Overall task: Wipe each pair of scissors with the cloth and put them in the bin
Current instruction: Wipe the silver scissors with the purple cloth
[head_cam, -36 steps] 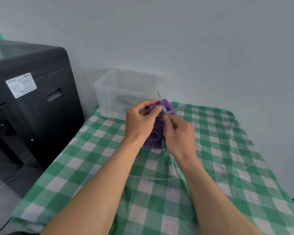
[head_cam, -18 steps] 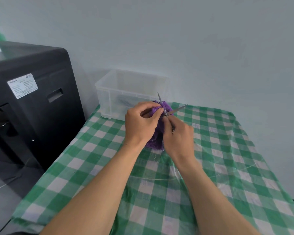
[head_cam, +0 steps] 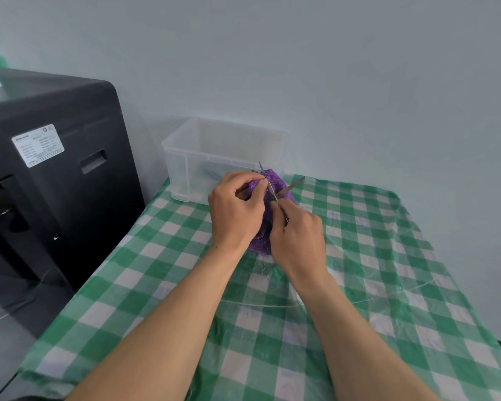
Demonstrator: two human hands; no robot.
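Observation:
A pair of metal scissors (head_cam: 290,187) stands with its blades spread in a V, tips up and away from me. My right hand (head_cam: 298,241) grips its handles, which are hidden inside the fist. My left hand (head_cam: 235,211) pinches the purple cloth (head_cam: 275,180) around the left blade, near the pivot. The cloth hangs down between both hands over the checked tablecloth. Behind them sits the clear plastic bin (head_cam: 185,166), with something dark lying inside, blurred through the wall.
A green-and-white checked tablecloth (head_cam: 388,285) covers the table, which drops off at left and front. A tall black cabinet (head_cam: 55,180) stands close to the table's left side. A pale wall rises right behind the bin.
My left hand's fingers have slid slightly along the left blade with the cloth. Both hands and the scissors stay in about the same place.

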